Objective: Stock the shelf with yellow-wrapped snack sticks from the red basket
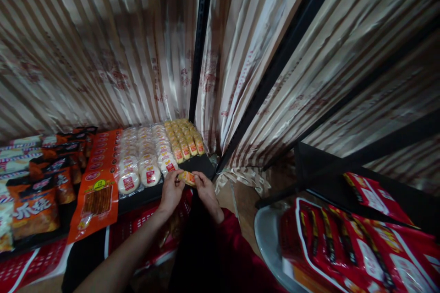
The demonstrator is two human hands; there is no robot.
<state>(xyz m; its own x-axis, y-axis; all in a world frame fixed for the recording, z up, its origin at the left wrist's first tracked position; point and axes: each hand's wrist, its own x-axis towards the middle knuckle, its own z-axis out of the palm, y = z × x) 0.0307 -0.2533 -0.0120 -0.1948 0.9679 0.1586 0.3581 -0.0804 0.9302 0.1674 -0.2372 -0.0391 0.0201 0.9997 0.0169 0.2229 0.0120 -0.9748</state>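
Observation:
Between my two hands is a small yellow wrapped snack cake (186, 177), pinched at both ends. My left hand (173, 191) grips its left end, and my right hand (205, 191) has the right end between thumb and fingers. Just beyond, rows of similar yellow wrapped cakes (185, 139) stand on the black shelf (199, 165). Left of these are rows of round white wrapped cakes (150, 174) with red labels, close to my left hand.
An orange snack packet (99, 187) and several chip-like bags (36, 206) fill the shelf's left part. Red baskets (140, 224) sit below. At right, a basket of red packets (343, 242) rests by a grey tub (264, 233). Dark posts (201, 41) and striped curtains (137, 55) stand behind.

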